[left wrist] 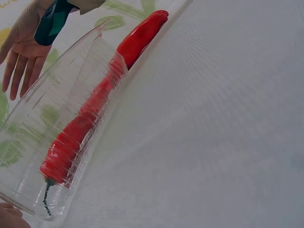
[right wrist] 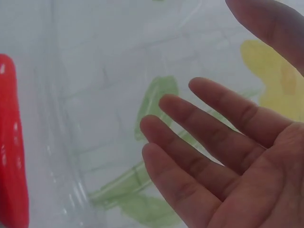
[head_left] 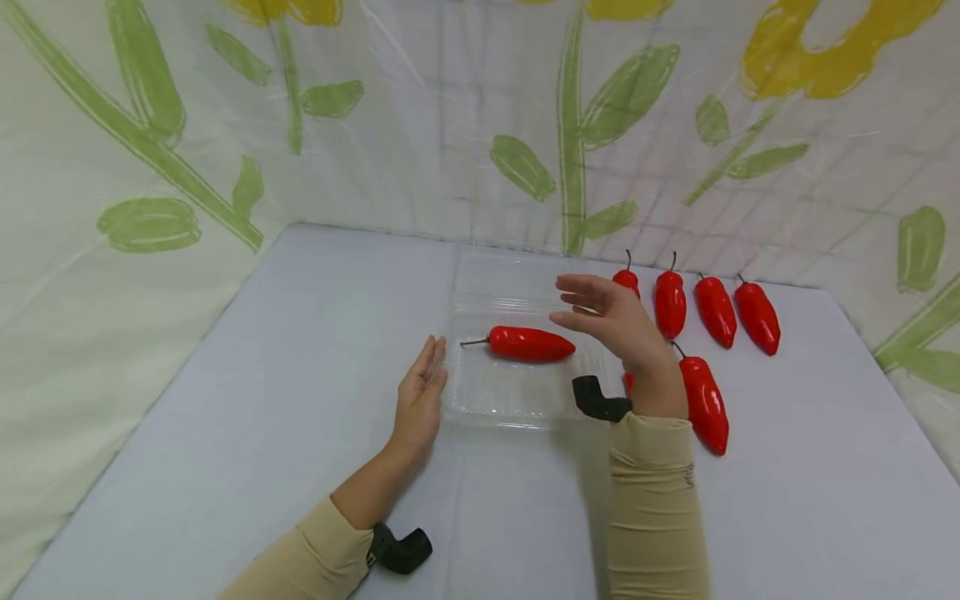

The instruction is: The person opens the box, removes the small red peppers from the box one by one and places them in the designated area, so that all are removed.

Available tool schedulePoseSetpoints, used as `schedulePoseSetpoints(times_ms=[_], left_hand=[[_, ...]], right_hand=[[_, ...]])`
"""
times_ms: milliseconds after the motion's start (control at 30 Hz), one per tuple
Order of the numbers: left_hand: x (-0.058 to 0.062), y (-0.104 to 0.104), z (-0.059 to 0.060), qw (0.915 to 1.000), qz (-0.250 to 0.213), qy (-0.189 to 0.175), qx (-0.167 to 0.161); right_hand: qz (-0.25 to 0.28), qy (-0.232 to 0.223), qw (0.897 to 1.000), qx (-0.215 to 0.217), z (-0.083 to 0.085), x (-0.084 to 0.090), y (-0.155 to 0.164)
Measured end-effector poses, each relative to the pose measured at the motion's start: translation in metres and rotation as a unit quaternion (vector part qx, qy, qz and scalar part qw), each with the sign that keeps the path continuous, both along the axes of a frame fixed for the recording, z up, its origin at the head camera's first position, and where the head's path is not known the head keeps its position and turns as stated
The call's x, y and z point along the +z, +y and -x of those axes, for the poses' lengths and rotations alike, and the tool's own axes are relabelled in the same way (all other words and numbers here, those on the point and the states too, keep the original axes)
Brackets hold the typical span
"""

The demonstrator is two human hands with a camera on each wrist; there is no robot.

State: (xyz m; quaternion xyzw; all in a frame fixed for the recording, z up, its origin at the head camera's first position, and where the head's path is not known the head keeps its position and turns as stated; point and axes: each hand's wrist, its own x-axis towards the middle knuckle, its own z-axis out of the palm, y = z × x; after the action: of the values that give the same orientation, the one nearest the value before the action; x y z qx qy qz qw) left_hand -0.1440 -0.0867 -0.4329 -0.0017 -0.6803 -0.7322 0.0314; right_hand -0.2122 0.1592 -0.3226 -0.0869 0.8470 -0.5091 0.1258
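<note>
A: Nearest, low in the head view: two beige sleeves (head_left: 654, 500), a black strap at each wrist. Further left?

B: Left hand (head_left: 420, 398) flat on the white table (head_left: 225, 400), fingers straight and together, edge against the left wall of the clear plastic tray (head_left: 480, 408). Holding nothing.

A: And inside the tray?

B: One red pepper (head_left: 528, 343) lying crosswise, green stem pointing left toward that hand. Seen through the ribbed wall in the left wrist view, stem end close to the corner.

A: Right of that?

B: Right hand (head_left: 611, 321) raised above the tray's right end, palm turned left, fingers straight and slightly apart, gripping nothing. Clear of the pepper, from the right wrist view.

A: Beyond it?

B: Four loose peppers (head_left: 715, 310) in a row on the table near the back, stems pointing away, one partly hidden behind the right hand. A fifth pepper (head_left: 705, 404) closer in, just beside the right wrist. Flowered sheet (head_left: 525, 125) hung behind and at both sides
</note>
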Motion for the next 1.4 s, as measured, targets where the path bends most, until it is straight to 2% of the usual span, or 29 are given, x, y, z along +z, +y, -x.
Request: schedulePoseSetpoints(times_ms=[233,467,833,1100,1400], left_hand=[[0.000,-0.001,0.001,0.9999,-0.005,0.009,-0.002],[-0.002,-0.002,0.001,0.9999,-0.010,0.012,-0.006],[0.000,-0.001,0.001,0.9998,-0.014,0.005,-0.009],[0.000,-0.002,0.001,0.9999,-0.007,0.010,-0.009],[-0.001,-0.002,0.002,0.9997,-0.016,0.018,-0.011]], right_hand=[[0.002,0.007,0.999,0.039,0.007,0.007,-0.018],[-0.041,0.003,0.996,0.080,0.016,0.010,-0.036],[-0.141,-0.044,0.981,0.126,0.031,-0.010,-0.056],[-0.176,-0.096,0.974,0.108,0.037,-0.024,-0.058],[-0.190,-0.100,0.972,0.100,0.037,-0.032,-0.053]])
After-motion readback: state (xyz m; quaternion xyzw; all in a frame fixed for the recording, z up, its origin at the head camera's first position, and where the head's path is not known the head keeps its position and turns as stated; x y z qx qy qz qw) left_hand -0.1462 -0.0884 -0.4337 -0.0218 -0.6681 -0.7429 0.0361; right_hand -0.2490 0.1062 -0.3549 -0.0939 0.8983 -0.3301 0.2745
